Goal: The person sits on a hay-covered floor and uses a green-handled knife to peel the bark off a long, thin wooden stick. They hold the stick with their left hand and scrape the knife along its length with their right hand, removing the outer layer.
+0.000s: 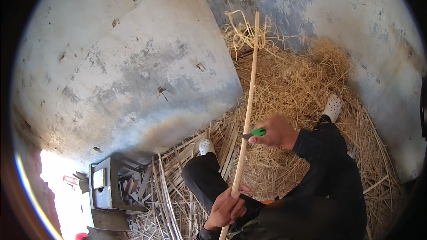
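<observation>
A long pale wooden stick (251, 84) runs from my lap up toward the corner of the room. Low on it, my left hand (227, 209) is closed with the fingers wrapped round the wood. My right hand (280, 132) is closed on a green-handled knife (258, 132), most of whose handle the hand hides. The short dark blade lies at the near half of the stick, against or just over its right side. Thin curled strips (242, 35) hang about the stick's far end; I cannot tell whether they are attached to it.
A heap of fine shavings (289, 80) fills the corner beyond my hands. Split strips (164, 195) litter the floor at left, beside a worn wooden cabinet (104, 186). Bare stained walls (147, 66) rise on both sides. My legs and white shoes (332, 108) spread around the work.
</observation>
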`<action>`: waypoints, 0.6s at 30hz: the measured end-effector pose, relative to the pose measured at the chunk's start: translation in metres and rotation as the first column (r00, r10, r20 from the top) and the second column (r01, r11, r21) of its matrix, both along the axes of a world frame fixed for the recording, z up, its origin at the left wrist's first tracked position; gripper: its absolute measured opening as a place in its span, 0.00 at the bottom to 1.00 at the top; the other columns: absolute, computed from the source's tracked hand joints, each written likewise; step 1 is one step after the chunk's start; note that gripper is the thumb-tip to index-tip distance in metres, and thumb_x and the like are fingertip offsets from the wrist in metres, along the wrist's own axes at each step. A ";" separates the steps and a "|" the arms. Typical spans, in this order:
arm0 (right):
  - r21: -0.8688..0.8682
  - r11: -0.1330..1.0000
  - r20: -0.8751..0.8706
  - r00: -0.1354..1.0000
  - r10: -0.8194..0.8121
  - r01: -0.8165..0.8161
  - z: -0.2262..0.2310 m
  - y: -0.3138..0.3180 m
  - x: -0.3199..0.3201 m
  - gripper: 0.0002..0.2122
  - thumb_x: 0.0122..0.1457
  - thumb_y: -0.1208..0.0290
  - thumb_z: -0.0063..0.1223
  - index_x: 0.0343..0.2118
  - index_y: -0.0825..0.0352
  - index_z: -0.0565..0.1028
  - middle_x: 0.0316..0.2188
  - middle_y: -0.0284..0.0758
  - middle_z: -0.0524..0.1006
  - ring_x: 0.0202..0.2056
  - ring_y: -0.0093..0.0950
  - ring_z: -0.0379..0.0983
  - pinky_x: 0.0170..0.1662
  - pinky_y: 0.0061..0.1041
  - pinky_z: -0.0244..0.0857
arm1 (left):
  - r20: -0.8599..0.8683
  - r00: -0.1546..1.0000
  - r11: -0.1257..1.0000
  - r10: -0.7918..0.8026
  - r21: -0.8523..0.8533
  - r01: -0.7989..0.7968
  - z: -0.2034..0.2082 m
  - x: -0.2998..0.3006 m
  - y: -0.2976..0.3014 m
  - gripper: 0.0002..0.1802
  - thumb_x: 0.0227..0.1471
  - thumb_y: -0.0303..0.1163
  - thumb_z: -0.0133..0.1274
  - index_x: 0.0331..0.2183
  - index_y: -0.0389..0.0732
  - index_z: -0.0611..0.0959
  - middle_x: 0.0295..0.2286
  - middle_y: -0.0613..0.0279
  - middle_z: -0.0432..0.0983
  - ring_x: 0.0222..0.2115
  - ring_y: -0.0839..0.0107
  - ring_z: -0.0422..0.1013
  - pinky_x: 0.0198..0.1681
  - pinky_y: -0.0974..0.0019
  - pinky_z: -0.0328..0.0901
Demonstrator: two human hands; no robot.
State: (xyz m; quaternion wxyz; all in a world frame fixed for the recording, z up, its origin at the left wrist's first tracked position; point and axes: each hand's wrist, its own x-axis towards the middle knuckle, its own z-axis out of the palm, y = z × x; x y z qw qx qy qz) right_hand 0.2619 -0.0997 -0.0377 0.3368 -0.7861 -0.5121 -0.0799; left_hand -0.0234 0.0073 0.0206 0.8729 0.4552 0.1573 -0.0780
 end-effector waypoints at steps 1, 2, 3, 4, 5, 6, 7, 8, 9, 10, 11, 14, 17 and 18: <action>-0.017 0.999 0.025 0.999 -0.043 0.043 0.002 0.003 0.013 0.35 0.52 0.24 0.28 0.06 0.54 0.60 0.05 0.20 0.49 0.08 0.18 0.45 0.11 0.26 0.39 | 0.007 1.000 1.000 0.002 0.000 -0.002 0.000 0.001 0.001 0.18 0.64 0.38 0.34 0.46 0.33 0.66 0.09 0.73 0.54 0.06 0.81 0.48 0.16 0.75 0.50; -0.047 0.995 0.037 0.996 -0.087 0.089 -0.001 0.002 0.022 0.35 0.51 0.24 0.28 0.06 0.54 0.60 0.05 0.20 0.49 0.08 0.18 0.44 0.11 0.26 0.39 | -0.002 1.000 1.000 0.001 -0.013 -0.001 0.000 -0.001 -0.001 0.18 0.64 0.38 0.34 0.46 0.33 0.66 0.09 0.73 0.54 0.06 0.81 0.48 0.16 0.75 0.50; -0.058 0.985 0.021 0.987 -0.162 0.163 -0.001 -0.002 0.038 0.35 0.51 0.24 0.29 0.06 0.54 0.61 0.05 0.20 0.49 0.08 0.19 0.45 0.11 0.26 0.39 | 0.004 1.000 1.000 -0.009 -0.023 0.009 0.000 -0.001 -0.001 0.18 0.64 0.38 0.34 0.46 0.33 0.66 0.09 0.73 0.54 0.06 0.81 0.49 0.16 0.75 0.50; -0.064 0.967 0.021 0.969 -0.245 0.246 0.003 -0.010 0.061 0.36 0.51 0.24 0.29 0.06 0.54 0.62 0.05 0.21 0.50 0.08 0.19 0.45 0.11 0.26 0.39 | 0.008 0.999 0.999 -0.041 -0.034 0.042 0.001 0.000 -0.001 0.18 0.65 0.37 0.33 0.47 0.34 0.66 0.09 0.73 0.53 0.06 0.81 0.48 0.16 0.76 0.50; -0.068 0.947 0.026 0.949 -0.314 0.315 0.009 -0.012 0.073 0.36 0.51 0.24 0.30 0.06 0.54 0.63 0.05 0.21 0.50 0.08 0.19 0.45 0.11 0.26 0.39 | 0.018 0.998 0.997 -0.060 -0.045 0.061 0.002 0.001 -0.001 0.17 0.65 0.37 0.32 0.48 0.34 0.65 0.10 0.73 0.53 0.07 0.81 0.48 0.17 0.76 0.49; -0.111 0.955 -0.001 0.961 -0.278 0.276 0.007 -0.014 0.068 0.36 0.51 0.24 0.30 0.06 0.54 0.64 0.05 0.21 0.50 0.07 0.19 0.45 0.11 0.26 0.39 | 0.029 0.996 0.995 -0.081 -0.056 0.082 0.002 0.002 -0.001 0.17 0.66 0.36 0.31 0.49 0.34 0.65 0.10 0.73 0.52 0.08 0.81 0.47 0.18 0.77 0.49; -0.143 0.963 -0.030 0.972 -0.234 0.228 0.002 -0.010 0.055 0.36 0.51 0.24 0.30 0.06 0.54 0.64 0.05 0.22 0.51 0.07 0.20 0.45 0.11 0.26 0.39 | 0.034 0.997 0.996 -0.063 -0.060 0.065 0.001 0.003 0.000 0.17 0.66 0.36 0.31 0.49 0.34 0.65 0.10 0.73 0.52 0.08 0.81 0.47 0.18 0.77 0.49; -0.174 0.971 -0.068 0.981 -0.180 0.166 -0.004 -0.003 0.041 0.36 0.51 0.24 0.31 0.06 0.55 0.65 0.05 0.22 0.51 0.07 0.20 0.45 0.11 0.26 0.39 | 0.032 0.999 0.997 -0.036 -0.064 0.038 -0.002 -0.001 0.002 0.17 0.66 0.36 0.31 0.49 0.34 0.65 0.10 0.73 0.52 0.08 0.81 0.47 0.18 0.77 0.49; -0.081 0.990 -0.021 0.993 -0.120 0.118 -0.007 -0.001 0.029 0.36 0.50 0.24 0.31 0.07 0.55 0.66 0.04 0.22 0.51 0.07 0.20 0.45 0.11 0.26 0.40 | 0.035 0.999 0.996 -0.022 -0.083 0.025 -0.005 -0.002 0.002 0.17 0.66 0.36 0.31 0.49 0.35 0.65 0.10 0.73 0.53 0.08 0.82 0.47 0.18 0.77 0.49; 0.016 0.998 0.022 0.998 -0.059 0.058 -0.011 0.002 0.015 0.36 0.50 0.24 0.32 0.07 0.55 0.66 0.04 0.22 0.52 0.07 0.20 0.45 0.11 0.26 0.40 | 0.040 0.999 0.993 -0.030 -0.111 0.034 -0.006 -0.004 0.002 0.17 0.66 0.35 0.31 0.49 0.35 0.65 0.11 0.73 0.53 0.08 0.82 0.48 0.18 0.77 0.49; 0.110 0.994 0.069 0.998 0.000 -0.007 -0.011 0.004 0.009 0.36 0.50 0.24 0.32 0.07 0.55 0.67 0.04 0.22 0.52 0.07 0.19 0.45 0.11 0.26 0.40 | 0.044 0.998 0.989 -0.037 -0.138 0.043 -0.007 -0.005 0.002 0.17 0.66 0.35 0.31 0.49 0.35 0.65 0.11 0.73 0.53 0.08 0.82 0.48 0.18 0.77 0.49; 0.015 0.983 0.092 0.979 -0.183 0.182 0.014 -0.011 0.072 0.36 0.49 0.23 0.33 0.08 0.56 0.66 0.04 0.22 0.53 0.07 0.19 0.46 0.11 0.27 0.41 | 0.018 0.997 0.984 -0.081 -0.158 0.083 -0.005 -0.006 -0.002 0.17 0.66 0.35 0.31 0.49 0.35 0.64 0.11 0.73 0.54 0.09 0.82 0.49 0.19 0.77 0.50; 0.038 0.963 0.232 0.935 -0.269 0.267 0.006 -0.012 0.101 0.36 0.49 0.23 0.31 0.08 0.56 0.65 0.05 0.22 0.52 0.08 0.18 0.45 0.11 0.27 0.41 | 0.004 0.998 0.986 -0.069 -0.153 0.069 -0.001 -0.004 -0.007 0.16 0.65 0.36 0.33 0.48 0.35 0.65 0.10 0.73 0.54 0.08 0.82 0.49 0.18 0.76 0.50; 0.033 0.958 0.277 0.919 -0.282 0.284 0.002 -0.010 0.111 0.36 0.49 0.23 0.30 0.07 0.56 0.64 0.05 0.23 0.52 0.08 0.18 0.45 0.11 0.27 0.41 | 0.002 0.998 0.987 -0.059 -0.151 0.058 0.000 -0.004 -0.008 0.16 0.65 0.36 0.34 0.47 0.34 0.65 0.10 0.73 0.53 0.08 0.82 0.49 0.17 0.75 0.50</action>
